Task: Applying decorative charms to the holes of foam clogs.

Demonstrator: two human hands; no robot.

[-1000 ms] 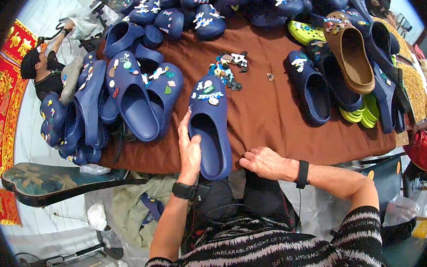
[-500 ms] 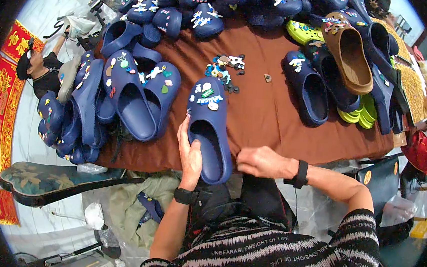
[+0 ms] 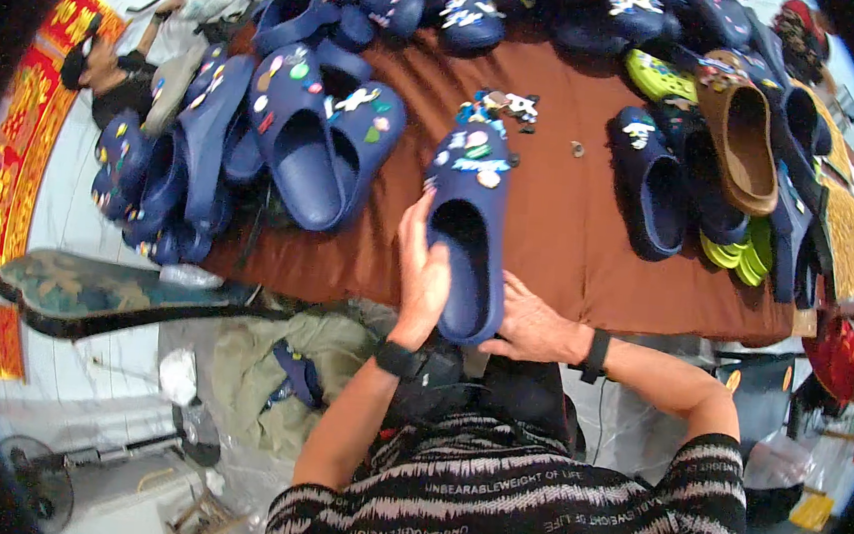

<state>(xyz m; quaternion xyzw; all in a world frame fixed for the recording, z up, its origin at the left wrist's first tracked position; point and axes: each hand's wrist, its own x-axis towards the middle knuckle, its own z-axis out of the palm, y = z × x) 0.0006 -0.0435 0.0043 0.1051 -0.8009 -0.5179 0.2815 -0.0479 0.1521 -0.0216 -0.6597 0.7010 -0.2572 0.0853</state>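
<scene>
A navy blue clog [image 3: 494,237] covered with colourful charms on its toe is held up over the near edge of the table. My left hand [image 3: 425,272] is closed around its left side, with the thumb at the foot opening. On the other side, my right hand [image 3: 538,324] rests against the heel, its fingertips partly hidden by the clog. Beyond the toe lies a small pile of loose charms [image 3: 508,105], partly covered by the clog. A single small charm [image 3: 578,150] lies apart to the right.
Several decorated navy clogs [image 3: 304,172] stand at the left of the brown-covered table [image 3: 551,217], with more along the far side. To the right are a tan clog [image 3: 748,142], a lime green clog [image 3: 660,77] and further navy ones. Another person [image 3: 111,76] is at the far left.
My right hand has come from a curled position beside the clog to its heel. The view has shifted, so the clog and table appear further up and right.
</scene>
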